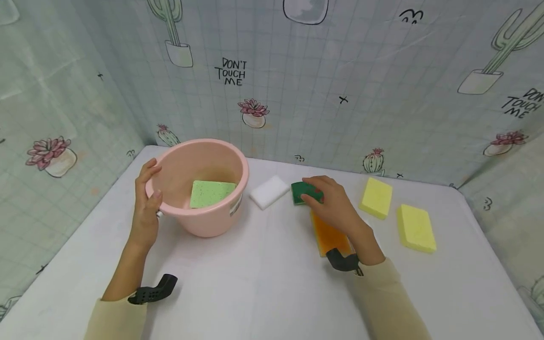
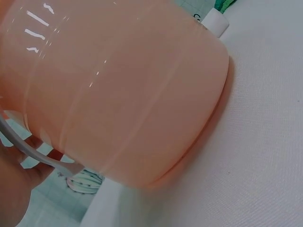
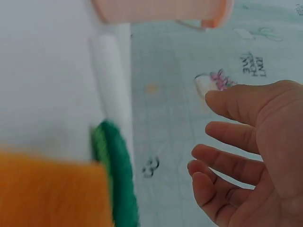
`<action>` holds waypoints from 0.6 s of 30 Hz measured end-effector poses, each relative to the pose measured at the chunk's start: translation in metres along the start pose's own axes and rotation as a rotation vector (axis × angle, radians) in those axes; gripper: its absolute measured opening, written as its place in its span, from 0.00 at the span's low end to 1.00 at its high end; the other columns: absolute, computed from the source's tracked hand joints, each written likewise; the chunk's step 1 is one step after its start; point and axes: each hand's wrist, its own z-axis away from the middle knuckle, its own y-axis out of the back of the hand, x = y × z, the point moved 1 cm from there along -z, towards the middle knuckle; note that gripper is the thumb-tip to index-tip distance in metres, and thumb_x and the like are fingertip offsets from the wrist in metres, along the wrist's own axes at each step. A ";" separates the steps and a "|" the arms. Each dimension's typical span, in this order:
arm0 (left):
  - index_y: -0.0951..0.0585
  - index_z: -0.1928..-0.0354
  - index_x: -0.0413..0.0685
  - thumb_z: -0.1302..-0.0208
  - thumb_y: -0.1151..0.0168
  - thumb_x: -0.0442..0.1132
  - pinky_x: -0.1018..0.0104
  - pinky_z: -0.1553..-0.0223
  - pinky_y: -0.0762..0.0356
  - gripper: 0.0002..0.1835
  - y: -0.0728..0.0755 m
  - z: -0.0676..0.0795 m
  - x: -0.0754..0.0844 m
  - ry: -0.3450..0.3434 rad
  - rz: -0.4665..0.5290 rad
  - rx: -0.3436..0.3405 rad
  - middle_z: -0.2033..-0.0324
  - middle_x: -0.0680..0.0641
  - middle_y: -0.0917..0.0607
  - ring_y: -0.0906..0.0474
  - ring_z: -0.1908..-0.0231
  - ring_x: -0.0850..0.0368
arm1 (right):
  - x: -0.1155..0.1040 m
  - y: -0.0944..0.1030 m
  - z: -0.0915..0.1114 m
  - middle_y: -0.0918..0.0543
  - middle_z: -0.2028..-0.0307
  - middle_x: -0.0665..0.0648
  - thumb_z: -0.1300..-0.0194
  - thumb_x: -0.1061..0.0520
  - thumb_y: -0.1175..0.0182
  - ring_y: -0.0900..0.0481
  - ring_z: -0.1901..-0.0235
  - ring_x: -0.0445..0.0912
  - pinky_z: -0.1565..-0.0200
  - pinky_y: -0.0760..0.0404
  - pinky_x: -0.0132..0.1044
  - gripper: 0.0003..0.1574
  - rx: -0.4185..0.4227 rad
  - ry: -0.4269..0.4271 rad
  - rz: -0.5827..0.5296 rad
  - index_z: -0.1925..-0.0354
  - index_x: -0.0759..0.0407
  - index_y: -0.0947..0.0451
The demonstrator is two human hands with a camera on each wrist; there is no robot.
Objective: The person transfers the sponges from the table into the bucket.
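A pink bucket (image 1: 212,222) stands at the left of the table, with a light green sponge (image 1: 212,193) inside. My left hand (image 1: 146,208) grips its rim at the left side; in the left wrist view the bucket's outer wall (image 2: 128,94) and its grey handle (image 2: 33,151) hide part of the fingers. My right hand (image 1: 333,205) is over a dark green scrub sponge (image 1: 299,192), partly covering it in the head view. Nothing is between its loosely bent fingers in the right wrist view. An orange-topped sponge (image 1: 329,233) lies under the right wrist.
A white sponge (image 1: 269,192) lies between the bucket and the green sponge. Two yellow sponges (image 1: 376,198) lie to the right of my right hand. A patterned curtain (image 1: 297,94) hangs along the back and sides of the white table (image 1: 263,283).
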 end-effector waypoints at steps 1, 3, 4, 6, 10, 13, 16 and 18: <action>0.39 0.32 0.45 0.35 0.54 0.43 0.63 0.37 0.44 0.29 0.000 0.000 0.000 -0.001 0.004 -0.001 0.28 0.50 0.50 0.50 0.32 0.51 | 0.005 0.002 0.004 0.27 0.42 0.60 0.34 0.54 0.40 0.26 0.52 0.55 0.57 0.21 0.47 0.26 -0.005 -0.007 0.014 0.39 0.60 0.27; 0.39 0.32 0.47 0.34 0.54 0.43 0.64 0.38 0.44 0.28 -0.001 0.001 0.000 0.002 -0.010 -0.007 0.28 0.49 0.51 0.51 0.32 0.51 | 0.015 0.005 0.013 0.27 0.42 0.62 0.33 0.59 0.41 0.26 0.53 0.55 0.57 0.21 0.46 0.24 -0.012 -0.023 0.048 0.40 0.62 0.27; 0.40 0.32 0.48 0.34 0.54 0.42 0.65 0.38 0.43 0.28 -0.001 0.000 0.000 0.004 -0.015 -0.008 0.28 0.50 0.51 0.51 0.32 0.51 | 0.020 0.006 0.016 0.27 0.43 0.63 0.33 0.61 0.42 0.26 0.53 0.56 0.57 0.21 0.47 0.23 -0.016 -0.031 0.060 0.40 0.63 0.27; 0.40 0.32 0.48 0.34 0.55 0.42 0.65 0.38 0.43 0.28 -0.002 0.000 0.000 0.010 -0.025 -0.006 0.28 0.50 0.51 0.51 0.32 0.51 | 0.027 0.009 0.022 0.27 0.43 0.64 0.34 0.65 0.44 0.26 0.55 0.55 0.58 0.20 0.46 0.23 -0.032 -0.052 0.083 0.40 0.63 0.27; 0.40 0.32 0.48 0.34 0.55 0.42 0.65 0.38 0.44 0.28 -0.002 0.001 -0.003 0.017 -0.010 -0.006 0.28 0.51 0.51 0.52 0.31 0.51 | 0.044 0.011 0.035 0.26 0.43 0.64 0.36 0.71 0.48 0.25 0.54 0.56 0.57 0.20 0.47 0.24 -0.070 -0.056 0.108 0.41 0.62 0.26; 0.40 0.32 0.48 0.34 0.55 0.42 0.65 0.38 0.44 0.28 -0.002 0.001 -0.004 0.014 -0.016 -0.010 0.28 0.51 0.51 0.51 0.32 0.51 | 0.057 0.009 0.042 0.25 0.44 0.63 0.38 0.75 0.50 0.27 0.50 0.58 0.52 0.22 0.50 0.28 -0.104 -0.044 0.119 0.42 0.61 0.24; 0.40 0.31 0.47 0.34 0.55 0.41 0.66 0.38 0.45 0.28 0.000 0.000 -0.004 0.011 -0.036 -0.014 0.28 0.51 0.51 0.51 0.32 0.52 | 0.066 0.008 0.045 0.25 0.44 0.62 0.41 0.78 0.52 0.31 0.47 0.58 0.46 0.26 0.53 0.31 -0.140 -0.025 0.126 0.42 0.60 0.24; 0.40 0.31 0.48 0.34 0.55 0.41 0.66 0.37 0.45 0.29 0.001 0.000 -0.003 0.013 -0.042 -0.014 0.28 0.51 0.51 0.51 0.32 0.52 | 0.070 0.009 0.045 0.25 0.44 0.62 0.42 0.78 0.52 0.33 0.46 0.57 0.45 0.28 0.53 0.33 -0.167 -0.011 0.135 0.42 0.60 0.24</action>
